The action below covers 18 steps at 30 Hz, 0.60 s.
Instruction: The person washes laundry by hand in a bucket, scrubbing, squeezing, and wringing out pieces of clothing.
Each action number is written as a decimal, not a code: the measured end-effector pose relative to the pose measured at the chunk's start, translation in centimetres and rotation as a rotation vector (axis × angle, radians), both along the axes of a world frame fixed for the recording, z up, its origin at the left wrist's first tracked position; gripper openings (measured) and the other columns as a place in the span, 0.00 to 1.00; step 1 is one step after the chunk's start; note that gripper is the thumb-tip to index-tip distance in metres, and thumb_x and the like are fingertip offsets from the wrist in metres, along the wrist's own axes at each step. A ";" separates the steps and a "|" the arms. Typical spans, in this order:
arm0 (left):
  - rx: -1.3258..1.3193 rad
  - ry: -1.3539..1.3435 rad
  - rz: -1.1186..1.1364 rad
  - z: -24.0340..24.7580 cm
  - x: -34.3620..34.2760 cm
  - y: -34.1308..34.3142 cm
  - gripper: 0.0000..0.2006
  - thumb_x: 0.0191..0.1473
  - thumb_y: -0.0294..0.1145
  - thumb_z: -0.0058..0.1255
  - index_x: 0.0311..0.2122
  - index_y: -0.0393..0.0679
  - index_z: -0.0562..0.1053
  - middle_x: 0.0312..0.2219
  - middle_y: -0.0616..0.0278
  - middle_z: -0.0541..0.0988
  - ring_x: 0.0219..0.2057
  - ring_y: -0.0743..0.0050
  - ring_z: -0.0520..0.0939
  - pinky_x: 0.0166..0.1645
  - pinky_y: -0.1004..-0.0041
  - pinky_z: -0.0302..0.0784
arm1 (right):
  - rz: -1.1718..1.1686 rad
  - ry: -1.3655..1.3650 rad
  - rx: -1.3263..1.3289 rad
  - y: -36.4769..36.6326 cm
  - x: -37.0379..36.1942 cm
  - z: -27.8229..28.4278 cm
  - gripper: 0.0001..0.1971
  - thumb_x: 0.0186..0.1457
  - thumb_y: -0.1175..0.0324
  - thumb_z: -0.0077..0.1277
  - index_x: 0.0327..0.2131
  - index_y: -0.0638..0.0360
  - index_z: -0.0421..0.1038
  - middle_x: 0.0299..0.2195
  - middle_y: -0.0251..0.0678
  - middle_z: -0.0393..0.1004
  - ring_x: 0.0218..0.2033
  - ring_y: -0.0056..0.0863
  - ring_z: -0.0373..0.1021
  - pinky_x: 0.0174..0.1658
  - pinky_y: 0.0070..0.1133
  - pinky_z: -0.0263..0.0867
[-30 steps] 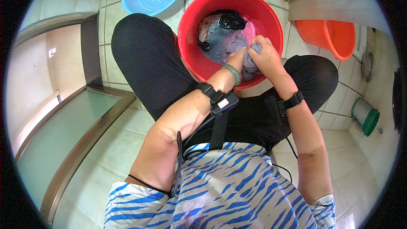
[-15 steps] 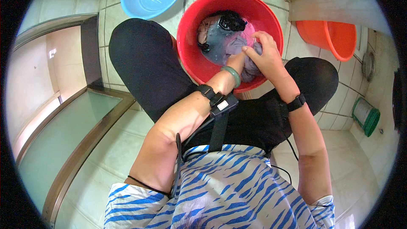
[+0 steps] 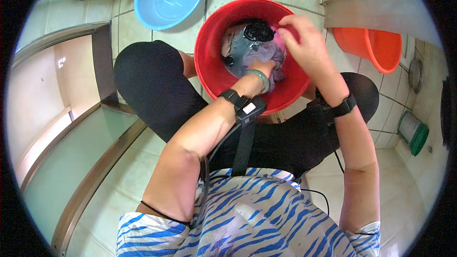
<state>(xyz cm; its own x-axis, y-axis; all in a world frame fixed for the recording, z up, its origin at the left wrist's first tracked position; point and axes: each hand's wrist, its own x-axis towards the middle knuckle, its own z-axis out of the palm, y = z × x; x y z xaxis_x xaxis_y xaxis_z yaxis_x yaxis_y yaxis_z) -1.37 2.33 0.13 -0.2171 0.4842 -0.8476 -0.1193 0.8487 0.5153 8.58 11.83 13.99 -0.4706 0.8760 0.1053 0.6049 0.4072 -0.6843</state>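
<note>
Head camera: from my end I am watching the left hand (image 3: 264, 66) reaching into a red tub (image 3: 203, 66) at upper centre, its fingers sinking into wet grey cloth (image 3: 257, 56); they are hidden, so I cannot tell whether they are gripping. The right hand (image 3: 301, 38) is hovering over the tub's right side, thumb and fingers spread, holding nothing that I can see. The tub is standing between the bent knees, probably to let both arms reach in. Cloudy water (image 3: 239, 52) is soaking the grey cloth, with black cloth (image 3: 259, 32) lying above it and pink cloth (image 3: 280, 43) beside it. A blue basin (image 3: 171, 0) is sitting apart at upper left, an orange bucket (image 3: 351, 42) at upper right. On writing, I am finding nothing legible: a black wrist box (image 3: 251, 111) is showing only a pale patch.
</note>
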 end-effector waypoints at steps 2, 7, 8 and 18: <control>0.011 0.167 -0.143 -0.7 -1.9 1.7 0.28 0.41 0.38 0.54 0.47 0.33 0.64 0.43 0.39 0.70 0.45 0.53 0.72 0.48 0.66 0.67 | 0.110 -0.098 -0.208 0.1 -1.6 -0.2 0.13 0.47 0.66 0.48 0.38 0.58 0.68 0.37 0.41 0.70 0.42 0.37 0.66 0.44 0.29 0.62; -0.023 0.640 -0.591 -0.4 -4.5 6.2 0.22 0.43 0.35 0.51 0.45 0.39 0.66 0.49 0.49 0.62 0.52 0.49 0.62 0.54 0.60 0.60 | 0.211 -0.567 -0.415 0.7 -3.5 -7.4 0.26 0.44 0.68 0.49 0.51 0.50 0.58 0.46 0.44 0.63 0.46 0.43 0.63 0.48 0.32 0.61; -0.031 0.694 -0.652 0.2 -4.2 6.9 0.20 0.44 0.35 0.50 0.45 0.40 0.66 0.49 0.50 0.62 0.53 0.50 0.60 0.54 0.57 0.58 | 0.201 -0.586 -0.417 0.6 -3.1 -9.2 0.26 0.44 0.68 0.49 0.51 0.50 0.58 0.46 0.44 0.63 0.46 0.43 0.63 0.48 0.32 0.61; -0.119 0.758 -0.900 -9.9 -7.4 5.3 0.22 0.51 0.32 0.37 0.53 0.52 0.59 0.54 0.57 0.56 0.57 0.52 0.54 0.51 0.45 0.56 | 0.044 -0.807 -0.370 0.0 -5.8 -20.3 0.31 0.44 0.62 0.53 0.53 0.50 0.55 0.52 0.53 0.55 0.50 0.49 0.59 0.48 0.37 0.60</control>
<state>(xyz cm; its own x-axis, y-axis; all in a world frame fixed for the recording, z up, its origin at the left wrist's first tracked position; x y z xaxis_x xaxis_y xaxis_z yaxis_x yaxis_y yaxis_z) -8.80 7.63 -9.74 -0.3053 0.6467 -0.6990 0.8480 0.5186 0.1094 2.80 11.85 -6.30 -0.3128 0.7675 -0.5595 0.9489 0.2787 -0.1481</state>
